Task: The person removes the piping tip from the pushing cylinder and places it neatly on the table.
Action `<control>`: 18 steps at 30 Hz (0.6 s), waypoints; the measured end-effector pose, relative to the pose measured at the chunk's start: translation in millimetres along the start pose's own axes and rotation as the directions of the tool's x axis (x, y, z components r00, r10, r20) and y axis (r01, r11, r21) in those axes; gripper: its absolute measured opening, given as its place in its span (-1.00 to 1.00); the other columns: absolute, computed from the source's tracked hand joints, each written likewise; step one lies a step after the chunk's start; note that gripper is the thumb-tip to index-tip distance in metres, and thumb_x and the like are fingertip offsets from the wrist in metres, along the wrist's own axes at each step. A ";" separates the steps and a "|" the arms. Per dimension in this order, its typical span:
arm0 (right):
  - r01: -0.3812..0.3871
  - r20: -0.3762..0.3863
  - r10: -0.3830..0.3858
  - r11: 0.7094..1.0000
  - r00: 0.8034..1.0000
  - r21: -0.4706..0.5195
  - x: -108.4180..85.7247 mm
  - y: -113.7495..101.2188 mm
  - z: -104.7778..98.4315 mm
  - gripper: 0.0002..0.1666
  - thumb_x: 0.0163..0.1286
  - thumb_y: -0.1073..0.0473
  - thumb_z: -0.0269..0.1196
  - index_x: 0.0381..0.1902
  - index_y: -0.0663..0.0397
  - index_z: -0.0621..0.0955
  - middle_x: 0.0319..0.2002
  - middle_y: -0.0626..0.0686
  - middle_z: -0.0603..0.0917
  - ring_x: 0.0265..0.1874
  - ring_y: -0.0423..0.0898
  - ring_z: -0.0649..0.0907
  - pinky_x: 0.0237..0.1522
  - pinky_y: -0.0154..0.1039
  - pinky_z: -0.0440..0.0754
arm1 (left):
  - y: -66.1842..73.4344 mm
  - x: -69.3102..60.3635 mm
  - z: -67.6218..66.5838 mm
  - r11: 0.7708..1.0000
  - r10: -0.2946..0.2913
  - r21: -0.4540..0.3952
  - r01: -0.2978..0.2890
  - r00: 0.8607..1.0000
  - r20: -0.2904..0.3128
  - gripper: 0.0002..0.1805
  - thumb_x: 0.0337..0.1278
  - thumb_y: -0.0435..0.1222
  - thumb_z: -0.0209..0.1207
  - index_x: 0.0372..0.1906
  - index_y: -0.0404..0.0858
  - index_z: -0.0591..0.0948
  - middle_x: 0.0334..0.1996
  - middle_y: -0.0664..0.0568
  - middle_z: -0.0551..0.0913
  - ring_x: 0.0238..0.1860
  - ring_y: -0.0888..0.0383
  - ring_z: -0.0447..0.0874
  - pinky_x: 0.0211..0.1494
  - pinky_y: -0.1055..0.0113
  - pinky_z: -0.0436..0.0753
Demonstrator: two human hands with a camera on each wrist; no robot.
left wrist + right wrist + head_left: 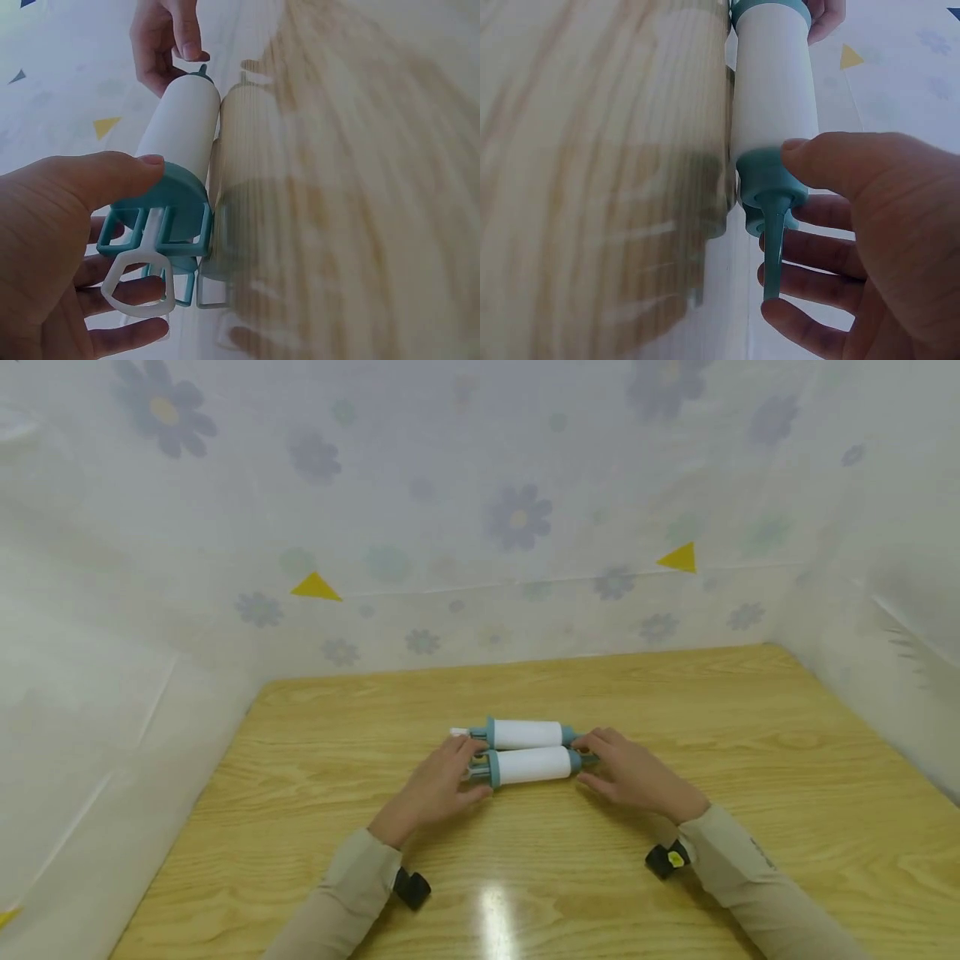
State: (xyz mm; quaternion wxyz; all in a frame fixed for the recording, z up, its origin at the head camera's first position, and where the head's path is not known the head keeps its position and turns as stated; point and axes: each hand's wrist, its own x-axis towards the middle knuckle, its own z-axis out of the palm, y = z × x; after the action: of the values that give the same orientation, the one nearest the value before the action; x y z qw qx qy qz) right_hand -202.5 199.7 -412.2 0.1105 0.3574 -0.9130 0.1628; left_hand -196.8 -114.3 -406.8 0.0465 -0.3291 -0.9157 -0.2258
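- The near syringe [534, 766] and far syringe [527, 734] lie side by side mid-desk [300, 777], both white barrels running left to right; I'd guess being parallel, handle ends on my left, lets me reach both alike.
- My left hand [438, 785] curves about the near syringe's handle end: thumb on its teal collar [180, 187], the other fingers spread apart behind the side loops [208, 225] and the white plunger ring [142, 309]. The wide collar probably gives my thumb a good edge to rest against.
- My right hand [641, 774] curves about the opposite end, thumb on the teal cap [765, 169], the other fingers loosely bent and apart behind the slim nozzle [773, 255]. Holding wider than the nozzle seems wise, as it looks easy to bend.
- With one hand at each end, the round barrels should be less free to roll. How hard I squeeze, I cannot tell.
- Beyond the desk's far edge hangs a flowered sheet [465, 468].
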 end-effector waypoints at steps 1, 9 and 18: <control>-0.005 0.005 0.005 1.000 1.000 0.003 0.0 -0.3 -0.3 -0.52 0.24 0.17 0.37 0.07 0.24 0.53 -0.06 0.16 0.59 -0.10 0.03 0.62 -0.15 -0.07 0.64 | 0.6 0.2 0.0 1.000 -0.007 -0.015 0.007 1.000 0.007 -0.41 0.16 -0.12 0.30 0.21 -0.29 0.41 0.07 -0.15 0.52 -0.08 0.04 0.54 -0.05 0.15 0.59; 0.000 -0.005 0.000 1.000 1.000 -0.018 1.6 -0.8 2.6 -0.56 0.24 0.17 0.37 0.04 0.22 0.56 -0.11 0.15 0.60 -0.19 0.00 0.63 -0.21 -0.10 0.62 | 2.6 0.6 -0.4 0.989 -0.062 -0.131 0.075 0.993 0.100 -0.38 0.23 -0.14 0.24 0.30 -0.26 0.31 0.21 -0.20 0.39 0.04 -0.02 0.54 0.00 0.12 0.61; -0.023 0.003 0.023 0.999 1.000 -0.033 1.1 -0.5 5.6 -0.59 0.21 0.19 0.38 0.00 0.20 0.58 -0.08 0.16 0.67 -0.18 0.04 0.67 -0.19 0.01 0.59 | 4.4 3.2 8.0 0.992 -0.028 -0.122 0.041 0.994 0.107 -0.32 0.21 -0.13 0.26 0.32 -0.30 0.27 0.17 -0.21 0.47 0.08 -0.06 0.56 0.06 0.10 0.60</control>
State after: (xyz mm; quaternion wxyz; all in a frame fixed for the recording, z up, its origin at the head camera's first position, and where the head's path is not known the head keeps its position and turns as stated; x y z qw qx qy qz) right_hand -203.4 196.6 -416.9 0.1130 0.3454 -0.9197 0.1483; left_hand -196.1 -105.9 -411.5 -0.0262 -0.3267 -0.9067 -0.2656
